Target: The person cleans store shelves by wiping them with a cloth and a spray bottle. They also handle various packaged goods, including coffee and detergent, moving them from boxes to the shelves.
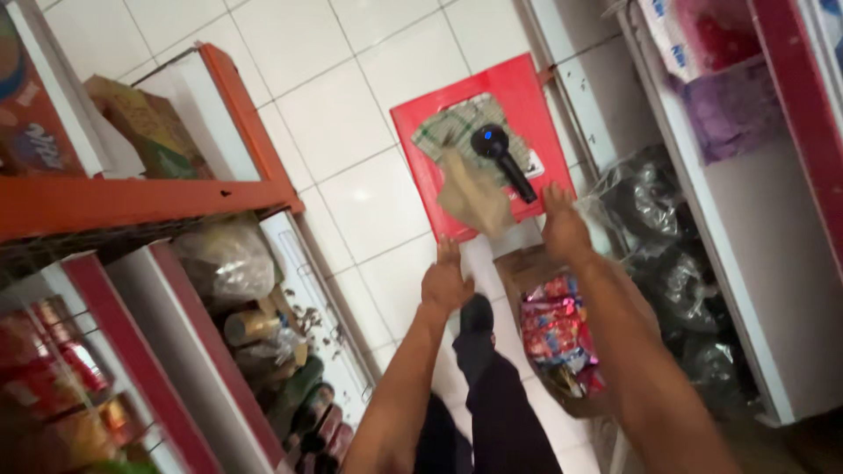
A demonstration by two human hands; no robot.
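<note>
Brown paper piece, crumpled and blurred, hangs in the air over the near edge of a red stool, just above and between the two hands and touching neither. On the red stool lie a checked cloth and a black handheld scanner. The left hand is below the stool, fingers loosely spread, holding nothing. The right hand is at the stool's near right corner, open and holding nothing. Below the stool, a cardboard box holds colourful snack packets. Dark plastic bags sit right of the stool; orange-red shelves stand to its left on the white tiled floor.
</note>
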